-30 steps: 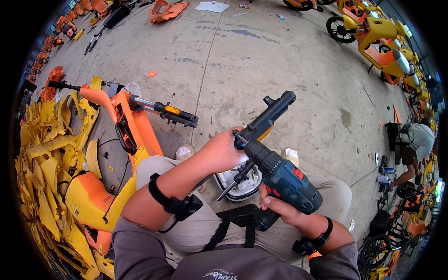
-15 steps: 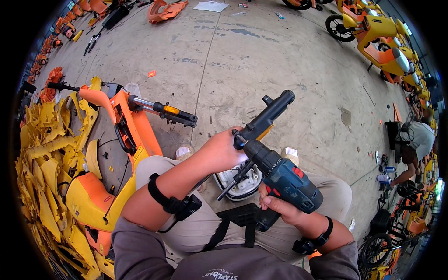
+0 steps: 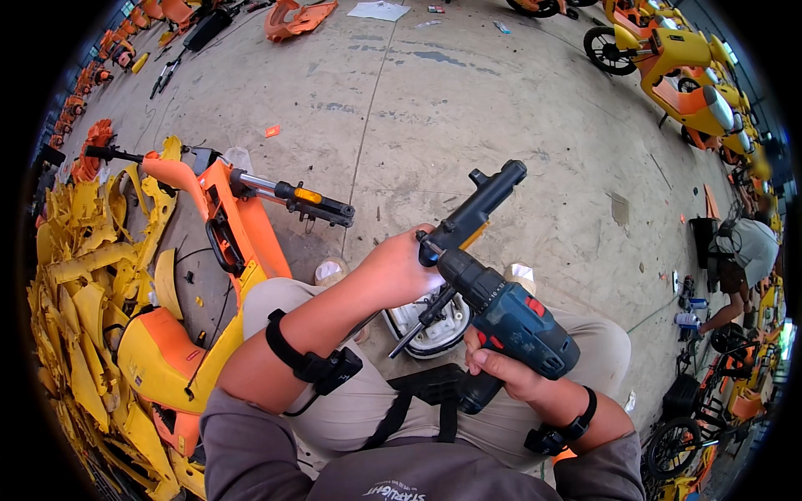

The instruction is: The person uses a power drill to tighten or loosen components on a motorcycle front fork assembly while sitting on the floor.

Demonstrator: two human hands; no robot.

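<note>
My left hand [image 3: 403, 269] is closed round the lower end of a long black part [image 3: 484, 204], which slants up to the right. An amber strip runs along its underside; my fingers are mostly hidden behind the hand. My right hand [image 3: 507, 372] grips the handle of a dark blue cordless drill [image 3: 526, 332] with red switches. The drill's chuck points up and left, and its bit meets the black part's lower end beside my left hand. Below them, between my legs, lies a white-and-black housing [image 3: 451, 332]. A thin metal rod with a black fitting [image 3: 433, 311] shows above the housing.
At left stands an orange-and-yellow scooter frame [image 3: 251, 225] with its fork exposed, beside a heap of yellow plastic panels [image 3: 83, 309]. Yellow scooters [image 3: 685, 71] line the right. A person [image 3: 743, 250] bends there among parts. An orange shell [image 3: 296, 21] lies far ahead on the concrete.
Almost nothing differs. The drill and the black part have shifted only very slightly, with both hands keeping their grips.
</note>
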